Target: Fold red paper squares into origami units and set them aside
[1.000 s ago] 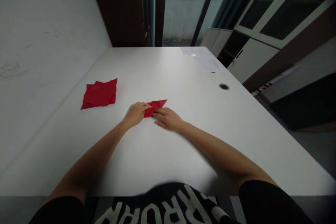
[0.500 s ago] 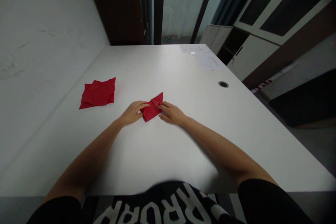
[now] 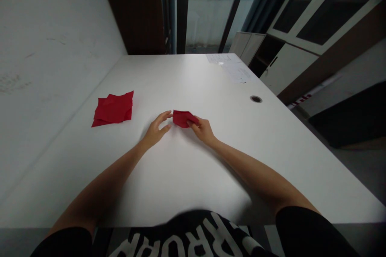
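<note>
The right hand [image 3: 205,131] pinches a folded red paper [image 3: 180,119] over the worktop's [image 3: 183,176] middle; the left hand [image 3: 155,130], thumb and fingers parted, is just beside it. Sheets [image 3: 237,73] near the far right corner bear unreadably small print.

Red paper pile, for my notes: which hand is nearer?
Left: the left hand is right of the pile, apart; the right hand, holding folded paper, is farther right.
</note>
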The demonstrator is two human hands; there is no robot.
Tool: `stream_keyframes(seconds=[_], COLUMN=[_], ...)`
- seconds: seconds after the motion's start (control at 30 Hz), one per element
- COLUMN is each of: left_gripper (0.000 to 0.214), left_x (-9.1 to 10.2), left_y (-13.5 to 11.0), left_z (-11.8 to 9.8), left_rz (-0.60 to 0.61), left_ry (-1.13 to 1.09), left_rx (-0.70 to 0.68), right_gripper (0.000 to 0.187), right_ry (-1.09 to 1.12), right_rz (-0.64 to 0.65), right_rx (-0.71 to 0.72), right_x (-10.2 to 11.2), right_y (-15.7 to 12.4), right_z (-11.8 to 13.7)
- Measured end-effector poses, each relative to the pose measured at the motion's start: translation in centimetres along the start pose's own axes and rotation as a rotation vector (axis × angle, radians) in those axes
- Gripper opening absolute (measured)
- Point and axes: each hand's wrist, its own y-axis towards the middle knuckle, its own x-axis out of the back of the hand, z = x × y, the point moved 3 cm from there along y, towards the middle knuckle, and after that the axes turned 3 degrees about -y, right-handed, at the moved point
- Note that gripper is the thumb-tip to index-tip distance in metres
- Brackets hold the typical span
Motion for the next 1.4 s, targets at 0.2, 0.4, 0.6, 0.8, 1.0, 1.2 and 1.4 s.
stream_keyframes(seconds=[0.2, 0.4, 0.6, 0.8, 1.0, 1.2, 1.4], left_gripper=[0.046, 0.026, 0.022, 0.026, 0.028, 0.026, 0.038], left_x=[-1.2, 0.0, 2.3, 2.0, 1.2, -0.5, -2.6], left_y=[-0.2, -0.1, -0.1, -0.1, 0.1, -0.4, -1.8], left_z=[2.3, 3.4, 3.7, 2.3, 0.4, -1.7, -1.9], left_rz=[-0.085, -0.143, -0.039, 0.18, 0.202, 0.344, 0.324], left_ry=[-0.145, -0.097, 0.232, 0.46, 0.825, 1.02, 0.912], left_rx=[0.258, 0.353, 0.317, 0.163, -0.086, -0.242, -0.123], right_gripper=[0.047, 0.055, 0.046, 0.046, 0.019, 0.02, 0.019], right_ry=[0.635, 0.6, 0.149, -0.575, -0.649, -0.698, -0.744], right_rz=[0.046, 0.104, 0.213, 0.33, 0.39, 0.424, 0.43], right_rx=[-0.268, -0.22, 0.123, 0.444, 0.658, 0.668, 0.602], right_x=[-1.7, -0.5, 2.2, 2.1, 1.6, 1.1, 1.0], right_y=[0.1, -0.2, -0.2, -0.4, -0.4, -0.6, -0.8], right_z=[-1.1, -0.1, 0.4, 1.1, 1.3, 0.2, 0.7])
